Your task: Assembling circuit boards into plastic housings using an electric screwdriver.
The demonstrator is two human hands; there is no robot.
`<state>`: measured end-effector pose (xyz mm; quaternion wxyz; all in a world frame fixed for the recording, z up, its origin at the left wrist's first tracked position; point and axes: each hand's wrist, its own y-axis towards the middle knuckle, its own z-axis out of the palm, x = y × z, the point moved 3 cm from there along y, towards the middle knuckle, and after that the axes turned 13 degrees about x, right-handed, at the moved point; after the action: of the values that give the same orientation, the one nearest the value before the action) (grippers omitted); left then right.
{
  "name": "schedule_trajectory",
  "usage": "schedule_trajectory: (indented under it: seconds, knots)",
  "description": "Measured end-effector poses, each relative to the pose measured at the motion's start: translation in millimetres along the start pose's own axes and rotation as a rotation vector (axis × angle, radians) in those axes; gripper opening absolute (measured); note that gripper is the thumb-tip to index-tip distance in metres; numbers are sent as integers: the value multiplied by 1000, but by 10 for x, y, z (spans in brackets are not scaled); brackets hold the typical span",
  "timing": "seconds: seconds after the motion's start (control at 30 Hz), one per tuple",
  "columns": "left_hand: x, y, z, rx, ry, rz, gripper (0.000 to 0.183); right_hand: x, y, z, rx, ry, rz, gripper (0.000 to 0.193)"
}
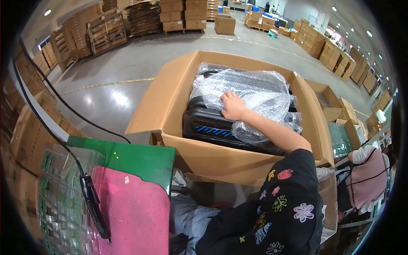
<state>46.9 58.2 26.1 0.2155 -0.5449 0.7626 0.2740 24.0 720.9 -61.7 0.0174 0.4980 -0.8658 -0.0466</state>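
Note:
My right hand (233,106) reaches into a large open cardboard box (221,158) with its fingers curled. It grips the edge of a clear sheet of bubble wrap (259,87), right above a black plastic housing (208,121). Slanted blue stripes mark the front face of this housing. Several more black pieces lie behind it, mostly covered by the wrap, so their shape is hard to make out. Nowhere in the picture does my left hand show.
Left of the box is a green tabletop (127,155) with a pink mat (136,208), clear plastic trays (63,199) and a hanging black corded tool (94,208). At the right sits another person (367,178). Stacked cartons (182,15) stand across the floor.

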Motion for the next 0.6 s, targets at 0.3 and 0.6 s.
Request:
schedule_trajectory:
  seconds: [0.3, 0.6]
  knots:
    - [-35, 9, 282, -13, -177, 154, 40, 497, -356, -240, 142, -101, -150, 72]
    - [104, -142, 427, -32, -348, 300, 35, 406, -540, -84, 254, -416, 2, 102]
